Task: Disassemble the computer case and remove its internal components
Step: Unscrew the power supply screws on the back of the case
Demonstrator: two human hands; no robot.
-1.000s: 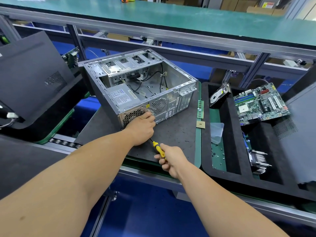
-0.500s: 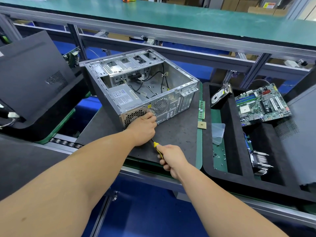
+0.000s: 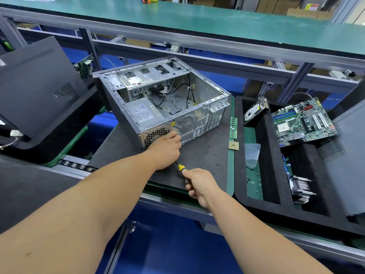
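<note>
An open metal computer case (image 3: 209, 89) lies on its side on a dark mat (image 3: 207, 155), its rear panel facing me. A power supply (image 3: 142, 112) and loose cables sit inside. My left hand (image 3: 166, 150) rests against the rear panel by the power supply's grille, fingers curled at the screwdriver's tip. My right hand (image 3: 199, 183) grips the yellow-handled screwdriver (image 3: 180, 167), whose shaft runs up under my left hand. The tip is hidden.
A RAM stick (image 3: 233, 127) and a CPU chip (image 3: 233, 145) lie at the mat's right edge. The black foam tray (image 3: 270, 175) on the right holds a hard drive (image 3: 254, 112), a motherboard (image 3: 304, 121), a heatsink (image 3: 301, 187), a clear bag and loose screws. A black side panel (image 3: 35, 84) leans at left.
Both hands stay at the case's rear panel with the screwdriver. My right hand has shifted slightly up the handle, covering more of the yellow.
</note>
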